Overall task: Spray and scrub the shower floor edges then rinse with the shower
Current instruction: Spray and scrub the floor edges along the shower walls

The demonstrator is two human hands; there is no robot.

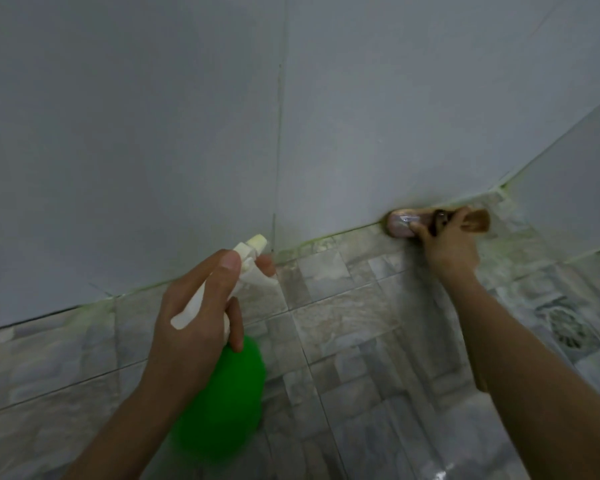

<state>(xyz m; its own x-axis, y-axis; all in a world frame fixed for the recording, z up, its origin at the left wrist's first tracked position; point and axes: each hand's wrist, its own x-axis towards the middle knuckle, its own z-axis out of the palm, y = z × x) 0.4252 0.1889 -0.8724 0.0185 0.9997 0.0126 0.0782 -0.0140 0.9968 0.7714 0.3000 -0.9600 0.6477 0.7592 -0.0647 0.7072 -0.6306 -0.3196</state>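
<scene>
The left hand (194, 306) grips the green spray bottle (222, 393) by its neck; it looks light. The right hand (447, 244) clasps the stiff, wet brush (404, 222) at the far floor edge (326, 239), probably slippery.

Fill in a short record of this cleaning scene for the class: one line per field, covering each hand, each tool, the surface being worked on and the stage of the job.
left hand: grips the spray bottle, green body, white trigger head
nozzle direction: toward the wall-floor joint
right hand: holds the scrub brush
brush position: against the floor edge at the wall's base
wall: plain grey tiles
floor: stone-pattern tiles, drain at right
stage: scrubbing the edge; no rinse water visible
</scene>
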